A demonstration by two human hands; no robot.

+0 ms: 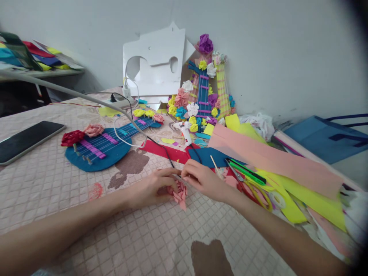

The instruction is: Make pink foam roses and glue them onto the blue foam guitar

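Note:
A pink crepe-paper flower [181, 194] is held just above the checked tablecloth by my left hand [157, 187], whose fingers and thumb close on its side. My right hand [202, 179] is at the flower's upper edge with thumb and fingers pinched together. What lies in that pinch is too small or hidden to make out. Beyond my hands, a white glue gun [184, 130] stands on the table with its black cord. To the left lies a blue paper guitar [100, 148] with purple strips, strings, a red paper rose [71, 138] and a pink paper rose [94, 130].
Scissors [254, 191] and a green-black cutter [247, 171] lie right of my right hand, among pink paper [273, 157] and yellow paper strips. A phone [28, 140] rests far left. Flower-decorated paper guitars [204, 90] lean on the wall. A white cable [86, 90] crosses the view.

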